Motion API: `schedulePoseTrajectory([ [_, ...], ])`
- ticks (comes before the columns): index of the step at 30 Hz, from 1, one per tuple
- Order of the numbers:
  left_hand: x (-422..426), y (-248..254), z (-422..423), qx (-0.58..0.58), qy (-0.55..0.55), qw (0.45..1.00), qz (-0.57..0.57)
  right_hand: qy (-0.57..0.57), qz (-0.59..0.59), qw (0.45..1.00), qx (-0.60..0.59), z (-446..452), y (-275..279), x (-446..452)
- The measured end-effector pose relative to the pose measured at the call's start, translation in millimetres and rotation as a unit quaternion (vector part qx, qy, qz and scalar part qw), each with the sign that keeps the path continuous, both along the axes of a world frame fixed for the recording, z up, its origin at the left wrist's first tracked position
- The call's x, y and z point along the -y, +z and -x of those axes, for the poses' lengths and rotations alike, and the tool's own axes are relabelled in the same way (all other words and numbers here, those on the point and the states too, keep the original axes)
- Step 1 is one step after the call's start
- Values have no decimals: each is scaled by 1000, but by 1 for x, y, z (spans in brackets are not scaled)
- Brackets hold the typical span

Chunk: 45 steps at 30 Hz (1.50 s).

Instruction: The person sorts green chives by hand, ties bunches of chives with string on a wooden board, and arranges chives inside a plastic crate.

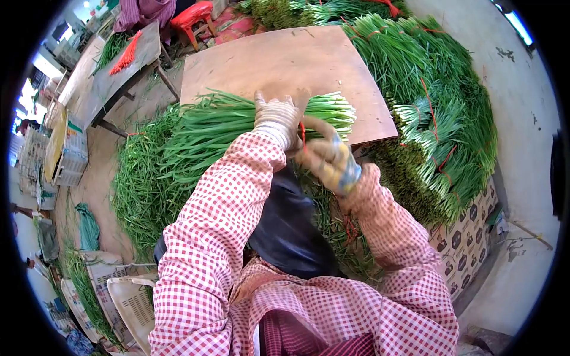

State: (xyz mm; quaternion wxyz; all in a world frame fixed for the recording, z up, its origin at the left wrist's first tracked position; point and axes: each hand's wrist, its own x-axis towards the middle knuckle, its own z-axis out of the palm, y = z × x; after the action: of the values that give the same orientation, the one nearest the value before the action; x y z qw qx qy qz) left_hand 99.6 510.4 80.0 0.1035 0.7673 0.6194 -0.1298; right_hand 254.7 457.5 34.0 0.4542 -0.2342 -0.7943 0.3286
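Observation:
A large bunch of long green stalks lies across the near edge of the wooden table, its pale cut ends toward the right. My left hand, in a whitish knit glove, is wrapped round the bunch near its middle. Just right of it is my right hand, in a yellow and blue stained glove, slightly blurred, with its fingers bent at a red tie. The tie runs down the near side of the bunch and meets the fingers of my right hand.
Tied green bunches are piled high at the right. Loose greens heap below the table's left side. At the upper left are a side table with red ties, a red stool and a person in purple.

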Motion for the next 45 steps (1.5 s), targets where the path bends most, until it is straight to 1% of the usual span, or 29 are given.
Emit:
schedulePoseTrajectory([
  [1,-2,-2,-2,3,6,1000,22,42,75,993,-86,6,-8,-10],
  [2,-5,-6,-2,6,13,999,44,66,390,881,-257,23,-1,-4],
  [3,-11,-27,2,-3,19,1000,25,31,490,807,-326,35,9,-3],
  [4,-10,-29,2,-7,15,1000,26,30,490,806,-332,42,15,-6],
  [6,-1,-31,1,29,10,998,-47,-81,524,804,-270,51,24,-11],
  [7,-15,-29,3,28,34,998,33,-81,508,814,-270,56,42,-3],
  [8,-12,-32,4,52,31,998,-2,-56,514,823,-235,50,45,0],
  [10,-23,-36,5,64,39,997,15,-85,516,812,-257,47,40,11],
  [11,-22,-36,4,64,40,997,20,-66,506,829,-228,41,23,18],
  [12,-15,-37,3,47,36,998,-5,-37,420,889,-176,35,3,31],
  [14,-13,-35,1,27,26,999,-34,-14,284,953,-103,23,-62,51],
  [15,-10,-32,1,29,18,999,-31,-20,284,953,-106,21,-72,49],
  [17,-10,-20,0,42,8,999,-11,15,216,976,2,19,-74,38],
  [20,0,-33,3,18,-1,994,-105,22,177,981,-71,0,-65,43],
  [22,11,-37,19,20,-30,990,-140,-82,228,966,-87,-43,-60,55],
  [24,33,-32,36,31,-80,963,-256,-105,396,879,-243,-73,-39,49],
  [26,50,-20,49,43,-89,957,-273,-181,320,913,-177,-70,-16,33],
  [28,66,-9,63,33,-95,945,-312,-118,240,960,-80,-48,4,21],
  [31,92,17,88,42,-69,937,-340,-35,313,941,-125,-12,22,19],
  [33,114,34,107,37,-27,941,-335,-10,235,972,3,1,60,33],
  [34,124,38,121,27,-9,940,-339,10,231,973,5,5,71,42],
  [35,134,41,138,-3,-52,926,-375,94,149,980,89,3,79,52],
  [36,143,43,154,-34,-95,908,-407,174,61,968,171,-1,83,59],
  [38,165,52,180,-49,-76,900,-427,235,105,931,260,-11,81,73],
  [39,174,52,193,-63,-87,892,-438,304,163,889,302,-17,84,70],
  [40,183,53,201,-75,-100,885,-449,309,162,887,303,-14,82,65],
  [42,198,63,197,-78,-129,886,-438,198,-2,961,192,-6,79,52],
  [44,208,71,186,-77,-161,885,-429,115,26,970,213,18,96,43],
  [45,211,72,176,-67,-197,876,-434,116,26,969,214,39,81,31],
])
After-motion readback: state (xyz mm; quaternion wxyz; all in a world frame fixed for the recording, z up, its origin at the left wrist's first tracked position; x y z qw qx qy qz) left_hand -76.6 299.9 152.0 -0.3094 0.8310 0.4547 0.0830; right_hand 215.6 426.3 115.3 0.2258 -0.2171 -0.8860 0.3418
